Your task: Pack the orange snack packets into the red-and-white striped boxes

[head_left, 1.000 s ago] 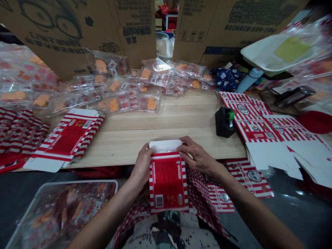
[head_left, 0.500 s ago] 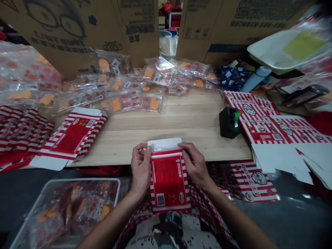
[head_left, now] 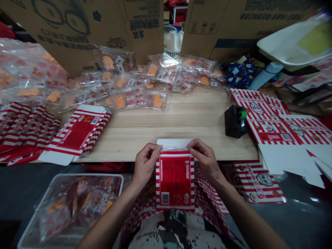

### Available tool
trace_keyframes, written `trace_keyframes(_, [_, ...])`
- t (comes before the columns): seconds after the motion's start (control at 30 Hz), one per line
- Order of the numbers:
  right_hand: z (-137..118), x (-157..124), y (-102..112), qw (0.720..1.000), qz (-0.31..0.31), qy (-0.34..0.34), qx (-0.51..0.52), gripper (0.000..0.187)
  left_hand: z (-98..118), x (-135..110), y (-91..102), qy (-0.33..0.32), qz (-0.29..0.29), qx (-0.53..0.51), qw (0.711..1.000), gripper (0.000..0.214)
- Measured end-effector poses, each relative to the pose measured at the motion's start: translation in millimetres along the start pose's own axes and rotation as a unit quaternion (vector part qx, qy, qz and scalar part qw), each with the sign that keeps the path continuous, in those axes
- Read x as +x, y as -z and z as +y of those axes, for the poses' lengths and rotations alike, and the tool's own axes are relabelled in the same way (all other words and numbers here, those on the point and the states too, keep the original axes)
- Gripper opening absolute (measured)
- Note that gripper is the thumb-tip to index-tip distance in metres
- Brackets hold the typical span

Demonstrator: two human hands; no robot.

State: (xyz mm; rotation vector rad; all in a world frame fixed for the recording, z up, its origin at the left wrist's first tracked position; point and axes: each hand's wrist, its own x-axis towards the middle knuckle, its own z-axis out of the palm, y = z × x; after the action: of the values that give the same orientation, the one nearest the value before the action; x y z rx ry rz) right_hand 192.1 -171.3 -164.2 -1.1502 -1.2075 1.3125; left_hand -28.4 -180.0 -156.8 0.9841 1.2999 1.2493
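A red and white striped box (head_left: 175, 180) stands against my lap at the table's front edge, its white flap (head_left: 176, 143) raised at the far end. My left hand (head_left: 147, 162) pinches the box's far left corner between thumb and fingers. At the opposite corner, my right hand (head_left: 204, 159) grips it the same way. A strip of clear plastic shows in the opening between both thumbs. The box's printed panel with a barcode faces up toward me. What lies deeper inside is hidden.
Clear packets (head_left: 141, 98) with orange pieces line the table's back. Striped boxes (head_left: 77, 133) lie at left, and a white basket (head_left: 55, 176) of packets sits below. A black tape dispenser (head_left: 234, 121) and flat printed cartons (head_left: 272, 128) are at right. Tall cardboard boxes (head_left: 109, 20) stand behind.
The view has shifted slightly, so most things appear a little further right. Both hands keep hold of the box corners, and the plastic strip at the opening shows more clearly.
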Motion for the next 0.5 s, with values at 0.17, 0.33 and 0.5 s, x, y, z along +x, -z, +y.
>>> trace_keyframes(0.17, [-6.8, 9.3, -3.6, 0.999, -0.029, -0.035, 0.029, 0.033, 16.5, 17.4, 7.3, 0.074, -0.104, -0.065, 0.990, 0.040])
trace_keyframes(0.33, [-17.6, 4.6, 1.0, 0.975, -0.085, 0.141, -0.151, 0.012, 22.7, 18.4, 30.7, 0.046, -0.212, -0.001, 0.976, 0.026])
trace_keyframes(0.5, [-35.5, 6.6, 6.8, 0.963, -0.186, 0.054, -0.189, 0.009, 25.4, 15.6, 27.9, 0.056, -0.196, 0.028, 0.979, 0.021])
